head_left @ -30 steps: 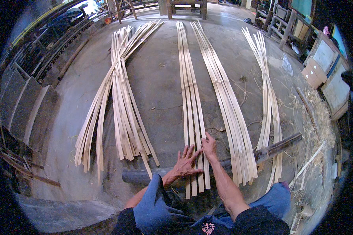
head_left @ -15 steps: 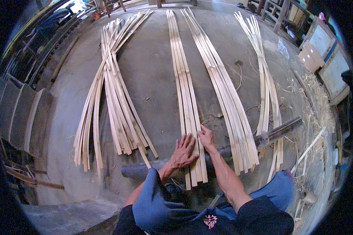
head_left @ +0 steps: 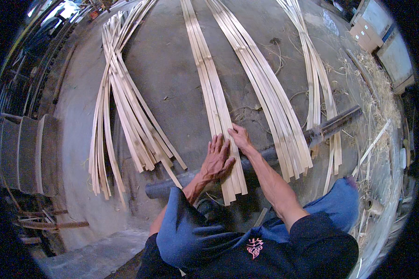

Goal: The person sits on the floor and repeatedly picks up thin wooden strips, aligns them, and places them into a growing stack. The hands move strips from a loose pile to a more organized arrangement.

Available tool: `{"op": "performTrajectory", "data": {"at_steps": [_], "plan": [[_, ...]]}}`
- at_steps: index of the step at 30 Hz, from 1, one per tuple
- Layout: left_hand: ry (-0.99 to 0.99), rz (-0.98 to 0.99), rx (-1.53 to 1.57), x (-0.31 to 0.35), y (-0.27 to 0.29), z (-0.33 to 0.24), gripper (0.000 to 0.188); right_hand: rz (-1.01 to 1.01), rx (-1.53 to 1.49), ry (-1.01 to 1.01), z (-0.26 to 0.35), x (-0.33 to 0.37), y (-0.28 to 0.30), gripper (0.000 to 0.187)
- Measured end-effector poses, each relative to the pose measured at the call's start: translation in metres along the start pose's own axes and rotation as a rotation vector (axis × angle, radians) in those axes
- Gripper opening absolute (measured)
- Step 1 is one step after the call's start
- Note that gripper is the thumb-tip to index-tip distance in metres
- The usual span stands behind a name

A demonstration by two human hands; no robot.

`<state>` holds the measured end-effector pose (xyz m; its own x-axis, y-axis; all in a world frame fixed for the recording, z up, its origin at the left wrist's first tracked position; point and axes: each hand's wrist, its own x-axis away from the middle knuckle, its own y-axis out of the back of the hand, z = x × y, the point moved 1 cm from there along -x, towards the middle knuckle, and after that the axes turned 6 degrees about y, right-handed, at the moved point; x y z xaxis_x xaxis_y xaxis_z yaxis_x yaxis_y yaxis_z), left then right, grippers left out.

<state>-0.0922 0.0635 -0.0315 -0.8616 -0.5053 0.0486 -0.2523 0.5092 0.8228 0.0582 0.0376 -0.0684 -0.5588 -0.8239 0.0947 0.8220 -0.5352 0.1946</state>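
Observation:
A row of long, pale bamboo strips (head_left: 206, 69) runs away from me down the middle, its near ends lying over a dark round pole (head_left: 164, 187). My left hand (head_left: 215, 160) rests against the left side of this row, fingers stretched out and the thumb reaching over the strips. At the right edge of the same strips, slightly farther off, my right hand (head_left: 240, 138) has its fingers curled and pressed on the outer strip. The strips lie side by side here, their near ends uneven.
A second strip row (head_left: 260, 79) lies to the right across the pole. Crossed bundles of strips lie at the left (head_left: 125, 107) and far right (head_left: 314, 69). Fibre shavings (head_left: 381, 97) litter the right side, near a cardboard box (head_left: 366, 35). Grey slabs (head_left: 28, 153) stand at the left.
My view has tilted, so the strips' near ends sit higher in the picture. The middle strips now lie closer together, the gap between them narrowed. Both hands stay at the row's sides.

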Motion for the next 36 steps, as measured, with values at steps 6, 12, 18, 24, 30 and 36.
{"op": "performTrajectory", "data": {"at_steps": [6, 12, 18, 24, 30, 36], "plan": [[-0.02, -0.025, -0.006, -0.003, 0.003, -0.002, 0.065, -0.059, -0.039, 0.035, 0.007, 0.006, -0.001, 0.026], [0.052, -0.061, -0.249, 0.005, 0.003, -0.013, 0.071, -0.225, 0.199, 0.005, 0.004, 0.006, -0.01, 0.026], [-0.002, 0.045, -0.233, 0.042, -0.001, -0.031, 0.091, -0.142, -0.046, 0.021, -0.007, -0.003, -0.008, 0.026], [-0.016, 0.091, -0.212, 0.05, 0.006, -0.042, 0.103, -0.101, -0.066, -0.021, 0.0, 0.0, -0.003, 0.024], [0.084, 0.121, -0.163, 0.049, 0.007, -0.045, 0.089, -0.224, 0.118, 0.15, 0.032, 0.002, 0.009, 0.024], [0.052, 0.065, -0.119, 0.05, 0.008, -0.046, 0.081, -0.189, 0.27, 0.271, 0.045, -0.003, 0.007, 0.043]]}}
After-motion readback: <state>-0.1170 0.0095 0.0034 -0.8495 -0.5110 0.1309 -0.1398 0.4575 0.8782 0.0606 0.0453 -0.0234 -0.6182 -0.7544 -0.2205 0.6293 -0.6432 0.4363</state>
